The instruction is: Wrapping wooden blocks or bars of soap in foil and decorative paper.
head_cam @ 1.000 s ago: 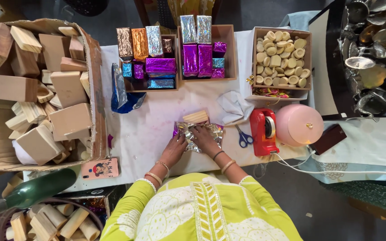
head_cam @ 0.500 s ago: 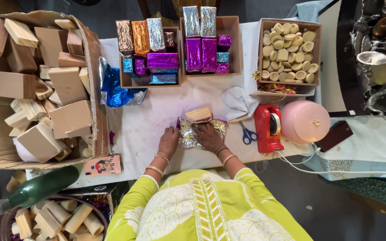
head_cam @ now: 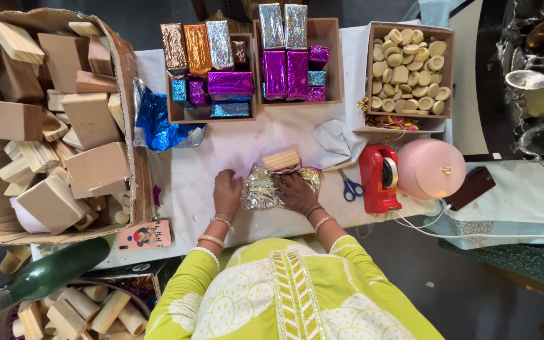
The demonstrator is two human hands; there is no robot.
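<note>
A table [head_cam: 190, 189] covered with a white, pink-stained cloth fills the centre, with a large cardboard box of wooden blocks [head_cam: 45, 119] set at 9 o'clock and three wooden trays [head_cam: 332, 63] ranged along 12 o'clock. A dark grey floor [head_cam: 467, 296] is seen at 5 o'clock, where a second surface draped in pale blue cloth [head_cam: 524, 195] is placed at 3 o'clock. Even, soft light is cast over everything, and shiny metal pieces [head_cam: 536, 75] are heaped at 2 o'clock.
</note>
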